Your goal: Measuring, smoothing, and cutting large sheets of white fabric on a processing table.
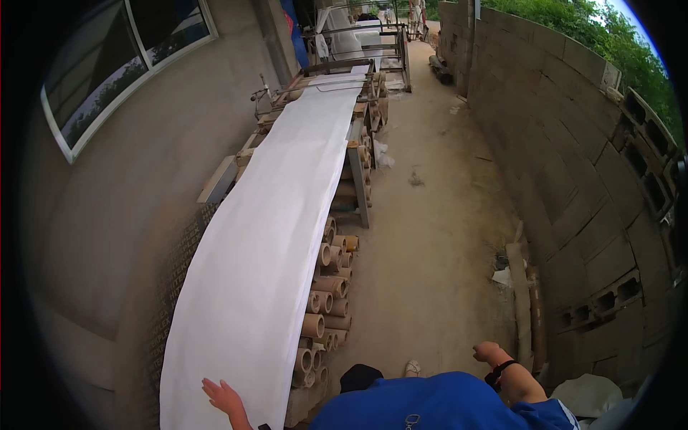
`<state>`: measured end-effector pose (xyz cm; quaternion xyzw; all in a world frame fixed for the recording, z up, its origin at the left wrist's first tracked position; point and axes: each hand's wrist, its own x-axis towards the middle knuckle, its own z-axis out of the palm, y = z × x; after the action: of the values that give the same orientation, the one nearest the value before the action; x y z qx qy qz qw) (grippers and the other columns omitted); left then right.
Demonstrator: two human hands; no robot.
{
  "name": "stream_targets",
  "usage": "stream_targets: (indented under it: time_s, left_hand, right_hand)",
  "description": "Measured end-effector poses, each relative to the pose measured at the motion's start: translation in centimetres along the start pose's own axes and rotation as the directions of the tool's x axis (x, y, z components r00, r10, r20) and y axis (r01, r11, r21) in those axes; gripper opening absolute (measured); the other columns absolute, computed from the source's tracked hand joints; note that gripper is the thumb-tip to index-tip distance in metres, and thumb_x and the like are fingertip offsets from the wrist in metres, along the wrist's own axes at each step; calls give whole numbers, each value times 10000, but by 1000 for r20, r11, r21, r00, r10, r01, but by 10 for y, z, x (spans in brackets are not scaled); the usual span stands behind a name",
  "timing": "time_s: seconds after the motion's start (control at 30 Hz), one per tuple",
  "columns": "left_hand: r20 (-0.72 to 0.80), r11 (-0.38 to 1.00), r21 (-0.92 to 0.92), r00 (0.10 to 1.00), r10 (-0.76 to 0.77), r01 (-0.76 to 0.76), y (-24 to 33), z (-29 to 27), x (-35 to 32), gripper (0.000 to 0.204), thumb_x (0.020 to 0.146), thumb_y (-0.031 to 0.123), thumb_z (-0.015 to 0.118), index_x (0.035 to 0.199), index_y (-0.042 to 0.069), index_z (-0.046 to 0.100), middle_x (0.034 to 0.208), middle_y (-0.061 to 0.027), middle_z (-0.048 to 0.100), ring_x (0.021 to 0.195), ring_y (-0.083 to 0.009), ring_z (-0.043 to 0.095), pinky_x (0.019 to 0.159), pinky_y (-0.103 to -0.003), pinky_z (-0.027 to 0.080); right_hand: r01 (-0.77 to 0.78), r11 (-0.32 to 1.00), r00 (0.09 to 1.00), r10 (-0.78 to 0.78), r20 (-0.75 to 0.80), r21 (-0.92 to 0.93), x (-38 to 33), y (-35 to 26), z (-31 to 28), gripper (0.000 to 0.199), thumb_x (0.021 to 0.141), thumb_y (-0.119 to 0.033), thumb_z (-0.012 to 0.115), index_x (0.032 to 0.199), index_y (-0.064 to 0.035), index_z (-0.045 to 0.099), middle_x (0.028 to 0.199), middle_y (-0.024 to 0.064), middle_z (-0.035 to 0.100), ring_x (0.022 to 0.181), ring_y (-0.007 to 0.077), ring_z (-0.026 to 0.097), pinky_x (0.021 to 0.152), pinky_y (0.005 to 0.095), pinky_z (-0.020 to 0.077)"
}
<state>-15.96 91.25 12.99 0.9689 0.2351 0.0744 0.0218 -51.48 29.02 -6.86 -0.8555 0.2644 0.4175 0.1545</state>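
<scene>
A long white fabric sheet stretches from the lower left away to a metal frame with rollers at the far end. Over its near end is my left hand, open with fingers spread and nothing in them; whether it touches the fabric I cannot tell. My right hand hangs out to the right above the walkway, well apart from the sheet. Its fingers are curled in, with nothing visible in them, and a dark band circles that wrist.
Stacked cardboard tubes lie under the sheet's right edge. A dirt walkway runs alongside, bounded by a block wall on the right. Long poles rest by that wall. A windowed building wall stands left.
</scene>
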Motion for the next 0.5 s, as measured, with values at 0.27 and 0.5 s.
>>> stream_targets:
  time_s: [0.27,0.5]
  left_hand:
    - [-158,386,-697,655,739,-605,527,3,-30,591,927,265,478,1377,-65,281,1394,-317,312,1313,-432,294,1080,-477,239]
    - [-121,374,-816,762,636,-441,826,93,55,592,953,303,434,1358,-99,277,1383,-327,318,1313,-445,282,1066,-484,265]
  right_hand:
    - [351,910,613,-44,-789,222,191,7,-407,327,870,-260,522,1133,-84,608,904,178,661,857,331,644,746,419,513]
    - [256,944,936,-189,-296,209,321,118,-330,349,878,-310,536,1145,-100,614,1127,143,626,1042,325,584,860,419,466]
